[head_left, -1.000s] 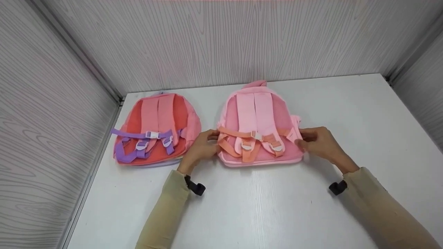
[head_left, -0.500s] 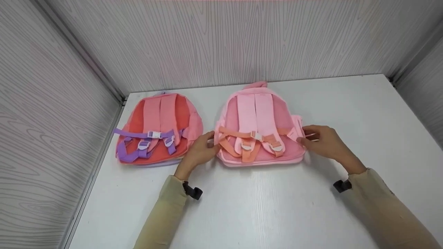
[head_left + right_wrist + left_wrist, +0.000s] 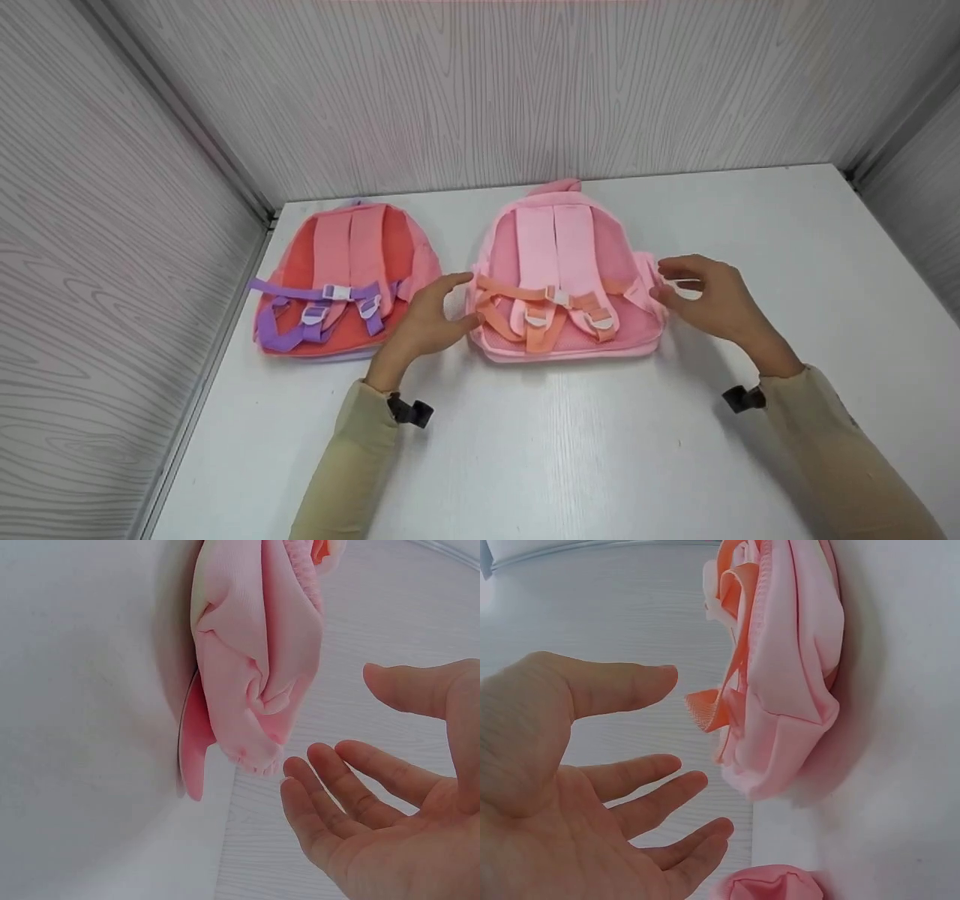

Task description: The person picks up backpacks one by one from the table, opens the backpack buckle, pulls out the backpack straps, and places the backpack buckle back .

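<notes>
A pink backpack [image 3: 555,247] lies on the table, its straps and orange webbing facing up. At its left side my left hand [image 3: 429,319] is spread, thumb and fingers apart; the left wrist view shows a gap between this hand [image 3: 592,787] and the backpack's side [image 3: 795,682]. On the other side my right hand [image 3: 709,300] is likewise opened, its fingers loosely bent. In the right wrist view that hand [image 3: 390,795] holds nothing and stands just off the bag's pink side pocket [image 3: 247,690].
A coral-red backpack [image 3: 341,262] with purple webbing lies to the left, close to my left hand. The white table [image 3: 570,442] is bounded by wood-grain panels at the back [image 3: 480,90] and left [image 3: 97,285].
Both hands have let go of the pink backpack's sides. The fingers have spread, and the hands have drawn slightly outward. The backpack stays in about the same place.
</notes>
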The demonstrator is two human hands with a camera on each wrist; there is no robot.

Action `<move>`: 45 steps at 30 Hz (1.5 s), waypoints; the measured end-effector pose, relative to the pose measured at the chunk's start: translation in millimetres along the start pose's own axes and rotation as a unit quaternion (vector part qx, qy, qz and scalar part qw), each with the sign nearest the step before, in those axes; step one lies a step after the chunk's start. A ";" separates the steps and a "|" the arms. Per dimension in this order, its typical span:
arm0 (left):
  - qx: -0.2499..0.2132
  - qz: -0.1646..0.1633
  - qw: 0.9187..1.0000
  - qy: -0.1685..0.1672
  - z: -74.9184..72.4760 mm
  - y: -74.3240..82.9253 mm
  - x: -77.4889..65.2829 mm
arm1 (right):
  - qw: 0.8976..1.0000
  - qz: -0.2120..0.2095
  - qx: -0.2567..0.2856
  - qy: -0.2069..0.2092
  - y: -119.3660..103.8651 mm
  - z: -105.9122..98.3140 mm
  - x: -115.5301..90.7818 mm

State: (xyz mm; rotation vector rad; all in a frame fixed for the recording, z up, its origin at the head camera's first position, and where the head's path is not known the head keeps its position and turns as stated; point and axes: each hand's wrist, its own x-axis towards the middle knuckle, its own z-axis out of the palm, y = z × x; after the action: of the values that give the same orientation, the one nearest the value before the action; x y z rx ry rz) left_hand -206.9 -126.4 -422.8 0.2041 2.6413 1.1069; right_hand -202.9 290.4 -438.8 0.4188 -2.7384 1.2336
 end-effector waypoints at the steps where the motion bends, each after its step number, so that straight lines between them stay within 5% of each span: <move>1: 0.003 0.005 1.000 0.003 -0.4 1.3 -0.3 | 1.000 -0.006 0.001 0.002 -0.9 0.9 0.1; 15: -0.021 0.118 0.993 -0.008 12.7 20.9 7.6 | 0.997 -0.063 0.046 -0.003 -20.7 25.5 13.1; 33: -0.017 0.150 0.988 -0.013 33.9 36.6 25.4 | 0.996 -0.072 0.048 -0.038 -35.0 58.6 29.6; 45: 0.029 0.174 0.984 -0.017 46.4 46.0 37.9 | 0.995 -0.076 -0.001 -0.060 -44.2 73.9 33.8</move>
State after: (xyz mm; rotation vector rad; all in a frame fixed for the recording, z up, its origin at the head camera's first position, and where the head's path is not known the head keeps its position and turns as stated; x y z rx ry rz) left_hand -227.9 -54.0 -428.3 0.7139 2.6742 1.1117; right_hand -221.3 200.4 -449.0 0.7075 -2.7439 1.2033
